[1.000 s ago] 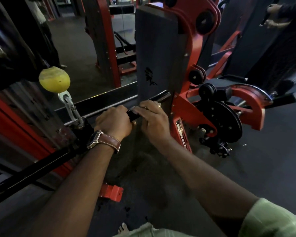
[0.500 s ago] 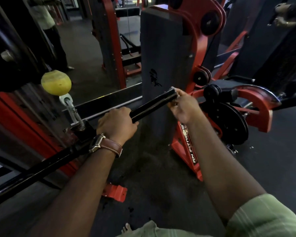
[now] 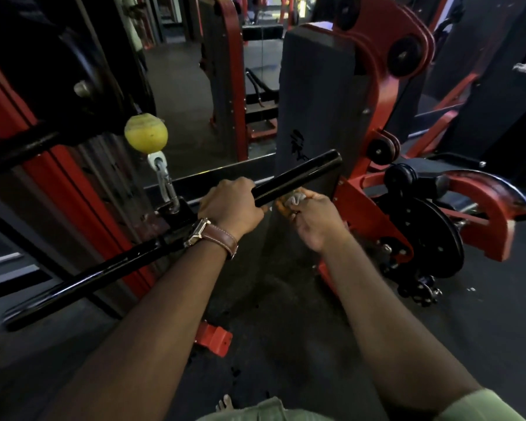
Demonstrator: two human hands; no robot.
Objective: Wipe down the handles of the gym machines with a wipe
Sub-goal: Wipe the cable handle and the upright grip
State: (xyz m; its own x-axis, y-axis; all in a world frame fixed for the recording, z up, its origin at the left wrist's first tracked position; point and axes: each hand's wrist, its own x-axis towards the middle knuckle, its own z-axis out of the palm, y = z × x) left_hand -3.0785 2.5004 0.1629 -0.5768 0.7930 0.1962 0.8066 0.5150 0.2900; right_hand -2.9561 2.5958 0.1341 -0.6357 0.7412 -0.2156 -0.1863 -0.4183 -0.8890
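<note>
A dim gym fills the view: a dark rubber floor (image 3: 286, 314), red-and-black machine frames crowding every side, and a grey padded panel (image 3: 313, 95) standing at about 12 o'clock. A yellow ball stopper (image 3: 145, 133) hangs at 10 o'clock above a metal clip (image 3: 164, 183) that links to a long black bar handle (image 3: 298, 174), which runs from 8 o'clock up toward the centre. A weight plate (image 3: 431, 235) on a red arm sits at 3 o'clock.

The left hand (image 3: 233, 205), with a brown-strapped watch (image 3: 213, 235) on its wrist, is curled round the bar near its middle, steadying it. The right hand (image 3: 313, 217) sits just below the bar's free end, fingers bunched round a small pale wipe (image 3: 295, 199), which appears to be just off the bar rather than pressed to it.

Judging by this, the bar's right-hand stretch is in the middle of being wiped; the section under the left hand and the long run toward 8 o'clock likely remain, as do the other machines' handles.
</note>
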